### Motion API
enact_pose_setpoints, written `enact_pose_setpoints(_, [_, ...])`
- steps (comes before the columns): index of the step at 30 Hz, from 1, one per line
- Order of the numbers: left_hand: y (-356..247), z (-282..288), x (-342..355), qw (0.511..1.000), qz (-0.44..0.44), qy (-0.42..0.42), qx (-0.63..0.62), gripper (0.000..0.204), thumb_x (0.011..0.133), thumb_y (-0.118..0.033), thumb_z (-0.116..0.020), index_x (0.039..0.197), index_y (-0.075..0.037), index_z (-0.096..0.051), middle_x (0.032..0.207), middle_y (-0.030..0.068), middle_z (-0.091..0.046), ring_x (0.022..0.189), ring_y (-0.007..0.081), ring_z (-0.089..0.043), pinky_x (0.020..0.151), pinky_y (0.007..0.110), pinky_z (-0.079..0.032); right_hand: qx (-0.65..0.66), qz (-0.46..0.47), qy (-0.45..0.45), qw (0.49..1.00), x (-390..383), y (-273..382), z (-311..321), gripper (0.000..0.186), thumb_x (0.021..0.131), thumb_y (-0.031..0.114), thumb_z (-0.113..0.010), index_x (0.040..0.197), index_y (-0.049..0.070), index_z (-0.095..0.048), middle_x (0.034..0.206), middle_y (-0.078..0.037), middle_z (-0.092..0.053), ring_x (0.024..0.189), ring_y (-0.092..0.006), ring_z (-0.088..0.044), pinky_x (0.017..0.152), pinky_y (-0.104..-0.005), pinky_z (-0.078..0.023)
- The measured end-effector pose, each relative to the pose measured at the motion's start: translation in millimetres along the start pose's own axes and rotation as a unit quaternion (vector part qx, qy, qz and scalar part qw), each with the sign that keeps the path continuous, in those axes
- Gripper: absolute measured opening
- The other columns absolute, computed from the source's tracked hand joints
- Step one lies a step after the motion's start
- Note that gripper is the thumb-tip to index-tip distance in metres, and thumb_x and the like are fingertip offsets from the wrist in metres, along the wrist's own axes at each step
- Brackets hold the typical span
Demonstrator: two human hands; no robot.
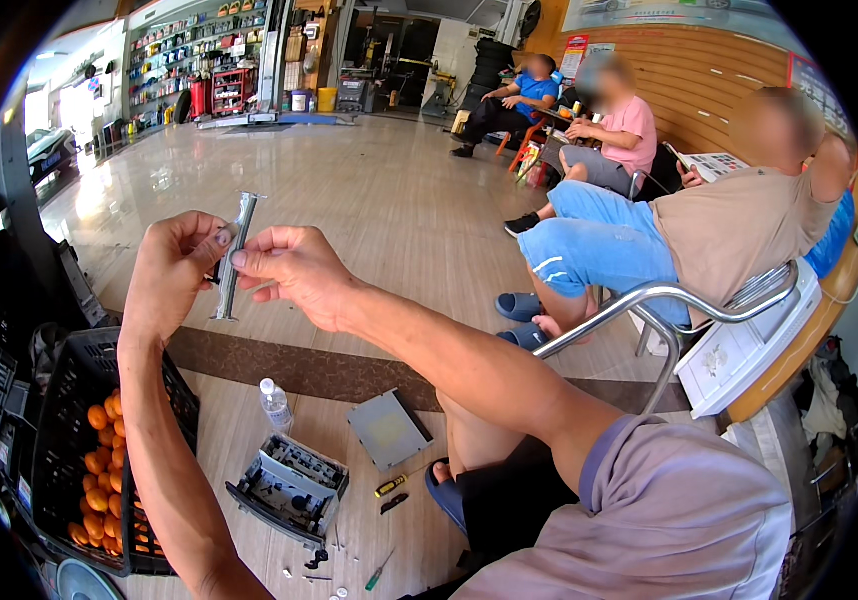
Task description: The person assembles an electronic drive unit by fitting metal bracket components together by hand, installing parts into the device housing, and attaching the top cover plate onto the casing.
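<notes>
Both my hands hold up a narrow silvery metal bracket (245,212) with flared ends, upright and slightly tilted, well above the floor. My left hand (181,258) pinches it from the left, and my right hand (294,272) pinches its middle from the right. On the floor below lies an opened car stereo unit (294,488), its inner parts showing. A flat grey metal cover (390,428) rests beside it. Close by are a yellow-and-black screwdriver (390,486), a black tool (395,503), a thin green-handled screwdriver (377,572) and several small loose parts.
A black crate (54,440) with oranges (99,475) stands at the left. Near the stereo is a clear bottle (274,403). At the right, a person in a tan shirt (729,235) sits on a metal-armed chair (664,295); two more people sit farther back.
</notes>
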State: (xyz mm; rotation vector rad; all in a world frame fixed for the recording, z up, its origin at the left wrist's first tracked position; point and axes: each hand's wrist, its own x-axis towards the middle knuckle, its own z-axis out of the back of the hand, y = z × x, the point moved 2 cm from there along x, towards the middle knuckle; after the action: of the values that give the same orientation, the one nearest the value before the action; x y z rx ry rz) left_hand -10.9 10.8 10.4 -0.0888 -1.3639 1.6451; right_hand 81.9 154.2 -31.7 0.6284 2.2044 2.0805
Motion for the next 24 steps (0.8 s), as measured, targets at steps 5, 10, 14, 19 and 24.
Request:
enact_pose_setpoints(5, [0.5,0.1,-0.2,1.0,0.008,0.006,0.006,0.016,0.095,-0.014,-0.062,0.096,0.001,-0.067,0.074,0.0001,-0.065,0.064,0.0051,-0.055,0.055,0.021,-0.044,0.001,0.006,0.009,1.0,-1.9,2.1,-2.1,0.022,0.092,0.02,-0.068,0.104,0.002,-0.065,0.095,-0.007,-0.068,0.084,-0.0151,-0.064,0.07,-0.0296,-0.053])
enact_pose_setpoints(10, [2.3,-0.8,0.9,1.0,0.005,-0.006,0.003,0.016,0.095,-0.014,-0.062,0.096,0.001,-0.067,0.074,0.0004,-0.065,0.063,0.0052,-0.055,0.054,0.021,-0.044,-0.015,0.002,0.029,0.999,0.8,-0.9,-0.3,0.024,0.093,0.019,-0.066,0.11,0.002,-0.066,0.098,-0.007,-0.068,0.086,-0.0152,-0.063,0.071,-0.0301,-0.053])
enact_pose_setpoints(14, [5.4,2.0,1.4,1.0,0.003,-0.028,0.006,0.015,0.094,-0.013,-0.062,0.096,0.001,-0.066,0.073,0.0004,-0.064,0.063,0.0051,-0.055,0.054,0.021,-0.044,-0.002,0.004,0.032,0.999,-0.2,-1.2,-2.0,0.022,0.094,0.016,-0.065,0.11,0.001,-0.066,0.099,-0.008,-0.067,0.087,-0.0153,-0.063,0.072,-0.0304,-0.054])
enact_pose_setpoints(19, [5.1,0.9,1.5,0.999,0.007,-0.031,0.006,0.014,0.094,-0.012,-0.062,0.095,0.001,-0.066,0.071,0.0,-0.062,0.061,0.0049,-0.054,0.053,0.021,-0.044,-0.009,-0.001,0.028,1.0,-0.9,0.3,-0.3,0.021,0.093,0.015,-0.066,0.109,0.001,-0.066,0.099,-0.008,-0.067,0.088,-0.0157,-0.064,0.072,-0.0303,-0.054])
enact_pose_setpoints(24, [5.1,-0.2,1.1,1.0,0.0,-0.029,0.009,0.013,0.094,-0.012,-0.062,0.094,0.001,-0.066,0.07,-0.0007,-0.061,0.06,0.0048,-0.053,0.053,0.021,-0.044,-0.012,0.0,0.018,1.0,1.8,-2.9,2.0,0.021,0.091,0.015,-0.068,0.106,0.001,-0.066,0.096,-0.008,-0.068,0.084,-0.015,-0.064,0.069,-0.0292,-0.054])
